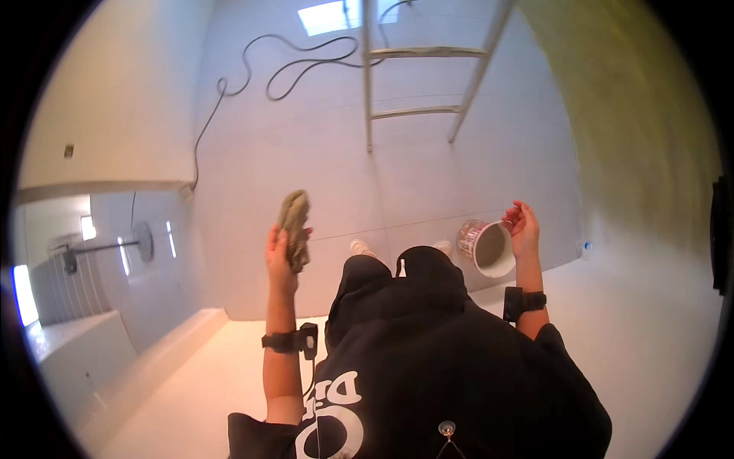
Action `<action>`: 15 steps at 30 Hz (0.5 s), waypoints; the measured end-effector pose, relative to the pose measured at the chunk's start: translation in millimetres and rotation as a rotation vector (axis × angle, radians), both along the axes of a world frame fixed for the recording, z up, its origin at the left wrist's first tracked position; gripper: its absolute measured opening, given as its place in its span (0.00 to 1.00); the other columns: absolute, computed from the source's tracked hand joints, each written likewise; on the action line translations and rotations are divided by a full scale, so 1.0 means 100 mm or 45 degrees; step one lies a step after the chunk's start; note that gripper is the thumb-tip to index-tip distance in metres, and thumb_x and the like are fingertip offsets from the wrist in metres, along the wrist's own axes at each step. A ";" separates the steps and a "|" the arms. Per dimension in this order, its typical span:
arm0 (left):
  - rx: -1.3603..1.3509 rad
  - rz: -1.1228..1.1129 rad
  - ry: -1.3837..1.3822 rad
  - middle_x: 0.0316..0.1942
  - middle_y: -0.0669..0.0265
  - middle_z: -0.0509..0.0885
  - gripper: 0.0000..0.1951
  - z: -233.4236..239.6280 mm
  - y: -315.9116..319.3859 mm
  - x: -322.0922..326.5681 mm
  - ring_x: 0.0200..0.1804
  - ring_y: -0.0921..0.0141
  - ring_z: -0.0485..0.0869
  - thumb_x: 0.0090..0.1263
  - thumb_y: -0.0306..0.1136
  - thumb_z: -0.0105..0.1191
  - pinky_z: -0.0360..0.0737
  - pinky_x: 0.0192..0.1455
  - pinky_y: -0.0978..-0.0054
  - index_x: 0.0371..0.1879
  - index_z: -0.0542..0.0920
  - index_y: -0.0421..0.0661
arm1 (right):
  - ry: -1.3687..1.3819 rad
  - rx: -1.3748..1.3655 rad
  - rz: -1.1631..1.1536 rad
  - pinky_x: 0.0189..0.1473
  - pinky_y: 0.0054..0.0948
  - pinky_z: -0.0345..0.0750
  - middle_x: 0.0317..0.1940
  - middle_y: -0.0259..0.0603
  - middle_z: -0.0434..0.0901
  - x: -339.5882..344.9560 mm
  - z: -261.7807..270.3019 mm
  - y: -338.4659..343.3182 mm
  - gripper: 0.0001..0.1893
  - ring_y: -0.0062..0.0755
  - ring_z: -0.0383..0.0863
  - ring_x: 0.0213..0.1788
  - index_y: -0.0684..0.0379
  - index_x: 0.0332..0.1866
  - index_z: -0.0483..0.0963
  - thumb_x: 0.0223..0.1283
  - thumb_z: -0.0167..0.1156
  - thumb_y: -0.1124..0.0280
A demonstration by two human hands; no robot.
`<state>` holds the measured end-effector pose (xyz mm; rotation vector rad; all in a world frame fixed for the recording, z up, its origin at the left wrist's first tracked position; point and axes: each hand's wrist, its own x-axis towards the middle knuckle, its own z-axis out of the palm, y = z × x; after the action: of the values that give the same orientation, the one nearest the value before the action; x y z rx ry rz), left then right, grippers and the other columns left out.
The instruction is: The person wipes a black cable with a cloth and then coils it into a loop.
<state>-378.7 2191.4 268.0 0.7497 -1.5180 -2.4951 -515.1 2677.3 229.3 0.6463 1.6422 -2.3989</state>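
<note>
My left hand [277, 255] holds a crumpled olive-brown cloth [295, 229] out over the pale tiled floor, left of my legs. The thumb and fingers wrap its lower part. On the right, my right hand [523, 226] is raised with loosely curled fingers and nothing seen in it. Its fingertips overlap the rim of a white plastic bucket [469, 240] in the picture; whether they touch cannot be told. The bucket has printed, smeared sides and a greyish inside. Each forearm wears a black strap with a small device.
A ladder [427, 112] stands ahead, its feet on the floor. A dark cable [275, 69] winds across the tiles to the left wall corner. Through an opening at left is a pole stand with a round base [144, 241]. A greenish plastered wall [631, 103] rises at right.
</note>
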 end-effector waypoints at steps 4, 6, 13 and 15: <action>-0.109 0.246 0.051 0.51 0.54 0.79 0.17 0.21 -1.12 0.76 0.48 0.68 0.81 0.73 0.33 0.42 0.79 0.42 0.77 0.58 0.66 0.41 | -0.001 -0.032 0.354 0.38 0.32 0.78 0.33 0.40 0.80 -0.19 0.03 -1.67 0.15 0.32 0.80 0.35 0.61 0.48 0.71 0.65 0.52 0.61; -0.219 0.375 0.095 0.48 0.55 0.80 0.17 0.34 -1.41 0.97 0.48 0.70 0.81 0.73 0.31 0.42 0.79 0.41 0.78 0.59 0.66 0.42 | 0.019 -0.083 0.669 0.40 0.33 0.78 0.36 0.41 0.80 -0.22 0.18 -2.75 0.15 0.34 0.80 0.38 0.60 0.49 0.70 0.65 0.52 0.60; -1.052 0.346 -0.128 0.54 0.54 0.75 0.19 0.59 -2.22 0.80 0.59 0.59 0.73 0.64 0.23 0.51 0.69 0.61 0.68 0.55 0.73 0.45 | -0.324 -0.590 1.831 0.53 0.44 0.74 0.57 0.44 0.70 0.56 0.86 -6.17 0.25 0.41 0.72 0.57 0.54 0.66 0.56 0.69 0.47 0.56; -1.302 0.394 -0.019 0.55 0.56 0.75 0.21 0.76 -2.51 0.68 0.59 0.57 0.72 0.62 0.23 0.53 0.68 0.62 0.65 0.57 0.71 0.43 | -0.256 -0.480 1.641 0.52 0.40 0.75 0.56 0.43 0.71 0.62 0.77 -6.74 0.24 0.40 0.73 0.55 0.53 0.66 0.55 0.69 0.47 0.58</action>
<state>-311.1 1940.8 343.5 0.7000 -2.1272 -1.2119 -453.1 2003.6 306.3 -0.2264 0.9369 -1.4924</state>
